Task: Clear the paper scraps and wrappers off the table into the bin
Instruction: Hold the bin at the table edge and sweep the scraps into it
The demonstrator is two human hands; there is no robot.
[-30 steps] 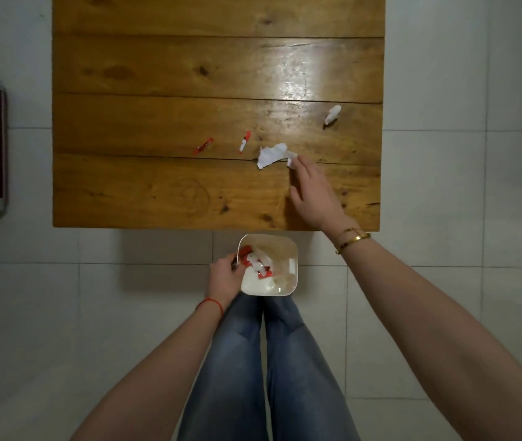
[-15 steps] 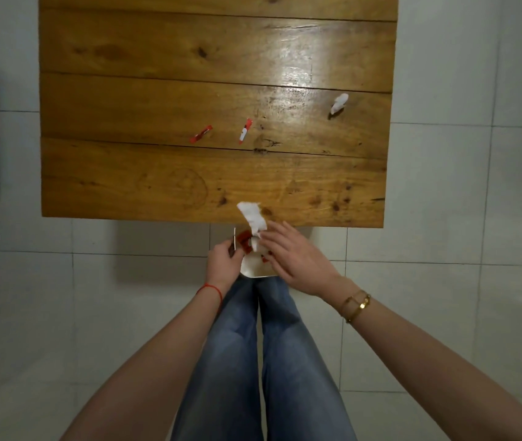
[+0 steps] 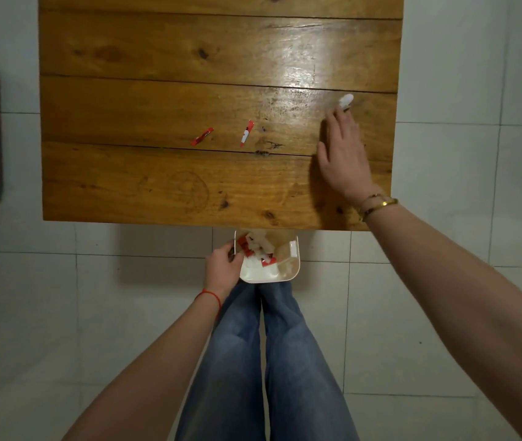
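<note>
Three bits left on the wooden tabletop [image 3: 145, 186]: two red wrappers [image 3: 202, 136] [image 3: 246, 133], print unreadable, one white paper scrap [image 3: 345, 101] at right hand [image 3: 344, 157] open fingertips; left hand [image 3: 223, 268] gripping white bin [image 3: 296, 265] rim.

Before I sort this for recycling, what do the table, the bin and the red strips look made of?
Table: wooden planks, glossy varnish; grain, knots and glare show.
Bin: smooth white, probably plastic, with rounded corners.
Red wrapper and red-and-white wrapper: thin printed strips, foil or plastic film; cannot tell which.
</note>
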